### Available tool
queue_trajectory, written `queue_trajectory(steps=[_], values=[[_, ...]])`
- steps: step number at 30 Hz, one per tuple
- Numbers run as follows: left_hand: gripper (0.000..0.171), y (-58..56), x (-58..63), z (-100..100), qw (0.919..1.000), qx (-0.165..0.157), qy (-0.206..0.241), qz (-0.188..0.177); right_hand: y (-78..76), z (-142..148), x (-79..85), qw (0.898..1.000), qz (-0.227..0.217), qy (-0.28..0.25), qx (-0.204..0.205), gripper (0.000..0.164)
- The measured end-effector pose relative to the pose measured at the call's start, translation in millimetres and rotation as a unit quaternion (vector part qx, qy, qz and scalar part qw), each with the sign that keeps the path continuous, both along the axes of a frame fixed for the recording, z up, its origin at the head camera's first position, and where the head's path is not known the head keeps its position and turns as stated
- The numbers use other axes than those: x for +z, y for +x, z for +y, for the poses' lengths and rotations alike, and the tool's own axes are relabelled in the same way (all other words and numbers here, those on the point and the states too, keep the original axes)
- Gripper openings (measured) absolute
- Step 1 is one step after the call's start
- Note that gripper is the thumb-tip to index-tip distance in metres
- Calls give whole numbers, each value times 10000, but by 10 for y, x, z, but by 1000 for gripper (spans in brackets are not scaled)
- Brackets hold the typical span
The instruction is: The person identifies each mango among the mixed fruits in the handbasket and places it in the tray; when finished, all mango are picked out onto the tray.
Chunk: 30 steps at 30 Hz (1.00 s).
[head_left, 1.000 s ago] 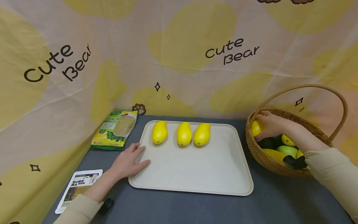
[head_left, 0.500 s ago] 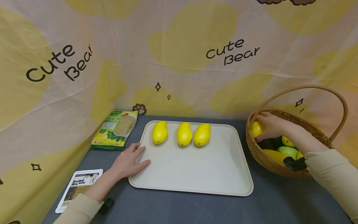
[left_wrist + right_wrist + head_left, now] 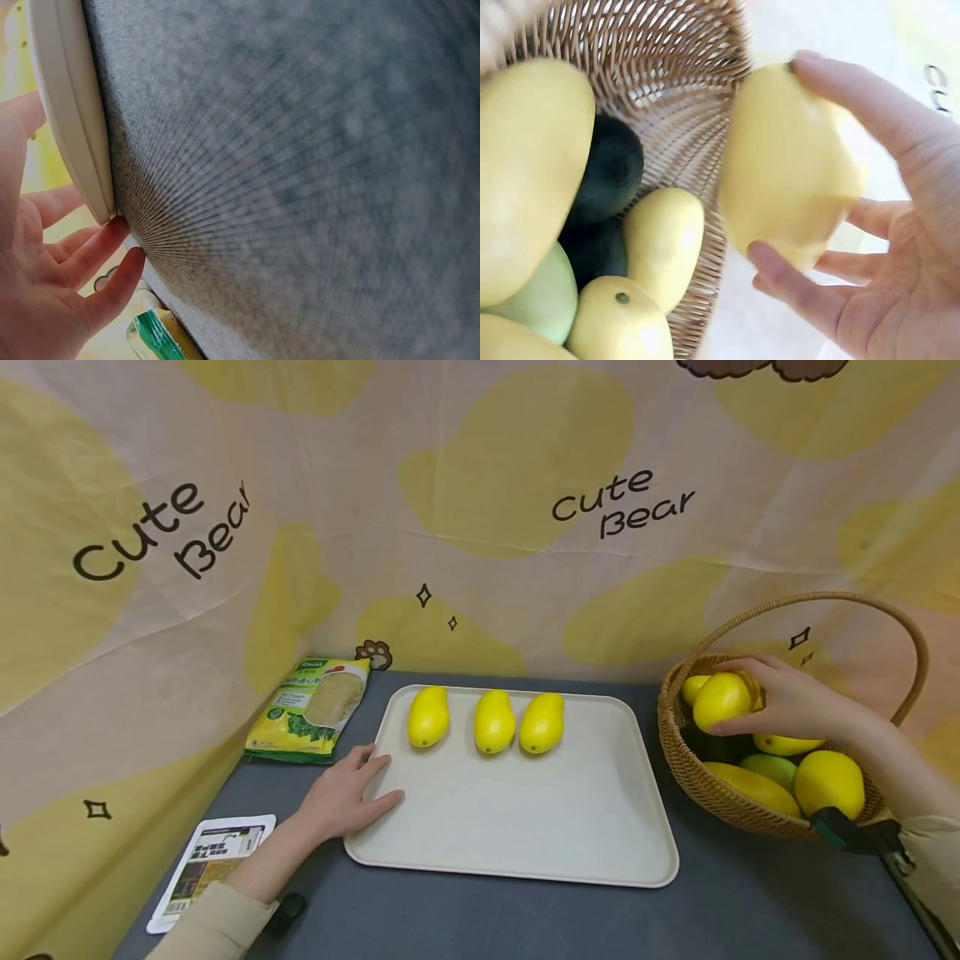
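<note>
Where the backdrop (image 3: 480, 510) wraps round on three sides, got cream cloth with yellow blobs and "Cute Bear" lettering, creased all over. Below that, dark grey table (image 3: 480, 918), fuzzy weave up close in the left wrist view. Sitting mid-table, cream tray (image 3: 517, 827) with three yellow mangoes in a row along its far edge. Off to the right, wicker basket (image 3: 686, 764) with a hoop handle, packed with yellow and green fruit plus something dark, can't tell what.

Right hand (image 3: 791, 702) curled round a mango (image 3: 722, 700), thumb under and fingers over, held just above the basket's near-left rim, clear of the pile. Left hand (image 3: 341, 793) flat and loosely spread, fingertips (image 3: 112, 229) touching the tray's near-left corner.

Green packet (image 3: 311, 708) by the back-left corner, print too small to read. White card (image 3: 210, 860) half hidden by the left forearm. Right sleeve cut off at the frame edge.
</note>
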<state>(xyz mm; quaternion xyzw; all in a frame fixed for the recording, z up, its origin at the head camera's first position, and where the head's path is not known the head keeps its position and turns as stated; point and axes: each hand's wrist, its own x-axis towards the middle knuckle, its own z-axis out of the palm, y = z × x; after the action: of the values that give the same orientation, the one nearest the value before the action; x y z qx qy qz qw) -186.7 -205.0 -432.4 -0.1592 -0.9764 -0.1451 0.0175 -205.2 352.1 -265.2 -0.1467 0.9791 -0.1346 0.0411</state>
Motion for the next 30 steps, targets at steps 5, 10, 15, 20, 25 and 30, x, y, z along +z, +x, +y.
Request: queue_trajectory(steps=[5, 10, 15, 20, 25, 30], values=[[66, 4, 1, 3, 10000, 1, -19, -16, 233, 20, -2, 9943, -135, -1031, -241, 86], [66, 10, 10, 15, 10000, 12, -22, -47, 431, -21, -118, 9665, -694, -2363, -720, 75], [67, 1, 5, 19, 10000, 38, -24, -72, 515, -152, -314, 8789, -1423, -4547, -218, 57], [68, -8, 2, 15, 9999, 65, -32, -118, 560, -447, -436, 7943, -2052, -5703, 418, 64], [68, -11, 4, 16, 9999, 79, -35, -131, 610, -785, -493, 8085, -2155, -5469, 283, 71], [69, -10, 1, 15, 9999, 85, -7, -124, 590, -1026, -633, 8428, -1991, -4999, -126, 68]])
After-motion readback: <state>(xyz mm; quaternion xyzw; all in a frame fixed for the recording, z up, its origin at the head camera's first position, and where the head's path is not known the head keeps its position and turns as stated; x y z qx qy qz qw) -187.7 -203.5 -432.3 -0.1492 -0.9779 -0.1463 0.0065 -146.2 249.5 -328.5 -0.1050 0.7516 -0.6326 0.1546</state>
